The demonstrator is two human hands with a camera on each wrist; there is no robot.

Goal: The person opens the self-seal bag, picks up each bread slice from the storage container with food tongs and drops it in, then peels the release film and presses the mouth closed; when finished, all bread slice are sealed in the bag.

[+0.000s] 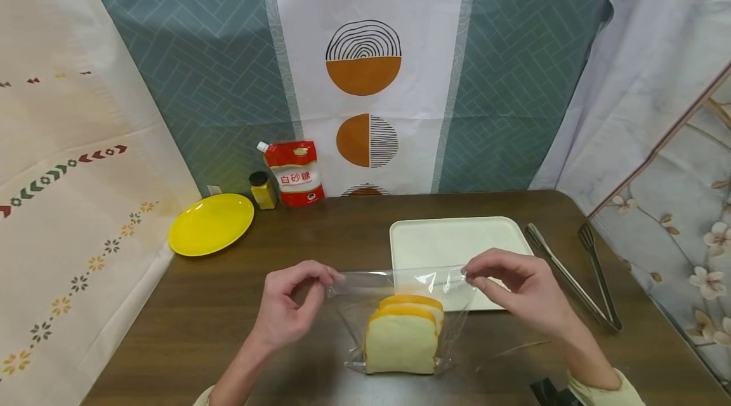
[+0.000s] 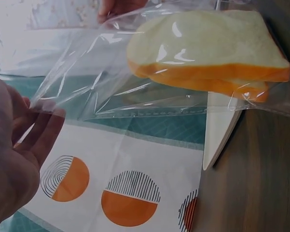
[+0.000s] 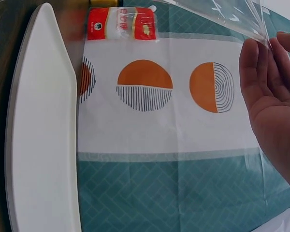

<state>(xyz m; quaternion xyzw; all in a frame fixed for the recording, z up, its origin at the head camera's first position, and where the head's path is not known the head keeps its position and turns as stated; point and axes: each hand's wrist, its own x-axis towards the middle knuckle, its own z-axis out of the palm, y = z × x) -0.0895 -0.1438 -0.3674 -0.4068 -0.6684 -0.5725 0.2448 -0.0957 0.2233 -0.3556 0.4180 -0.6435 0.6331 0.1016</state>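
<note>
Slices of bread (image 1: 401,339) stand upright inside a clear plastic bag (image 1: 356,285) near the front of the table. My left hand (image 1: 290,304) pinches the bag's upper left corner between thumb and fingers. At the upper right corner, my right hand (image 1: 522,288) pinches the film the same way, so the top edge is stretched between both hands. The left wrist view shows the bread (image 2: 208,43) through the shiny film, one slice behind another. In the right wrist view the bag's corner (image 3: 253,26) runs up to the fingertips of my right hand (image 3: 275,101).
A white tray (image 1: 451,235) lies behind the bag, with metal tongs (image 1: 577,285) to its right. At the back left are a yellow plate (image 1: 211,225), a yellow jar with a black lid (image 1: 263,191) and a red-and-white sugar pouch (image 1: 294,174). A black object (image 1: 554,392) sits by my right sleeve.
</note>
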